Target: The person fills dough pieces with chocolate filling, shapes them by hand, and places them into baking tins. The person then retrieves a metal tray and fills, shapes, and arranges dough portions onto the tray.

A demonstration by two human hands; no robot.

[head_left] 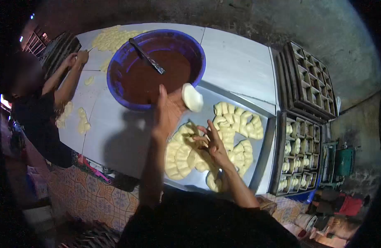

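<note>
Shirt [203, 219] nearest, left hand [170, 109] holds dough [192, 98], long axis down-right; right hand [215, 148] empty.

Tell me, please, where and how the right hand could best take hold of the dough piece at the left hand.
I'd pinch the dough piece by its right edge, coming from the right: the left hand is at its left side, while that rounded edge looks free.

Left grip [171, 110] up front, flat dough piece [193, 98] held at its fingers! Right grip [215, 145], fingers spread, over shaped dough [180, 159] in metal tray [263, 155]. Just beyond left grip: blue basin [203, 62], dark-handled tool [144, 53] inside. Farther left, co-worker's hands [81, 57] at worktop [240, 62]. Right of right grip: compartmented moulds [299, 153], some bearing dough.
</note>
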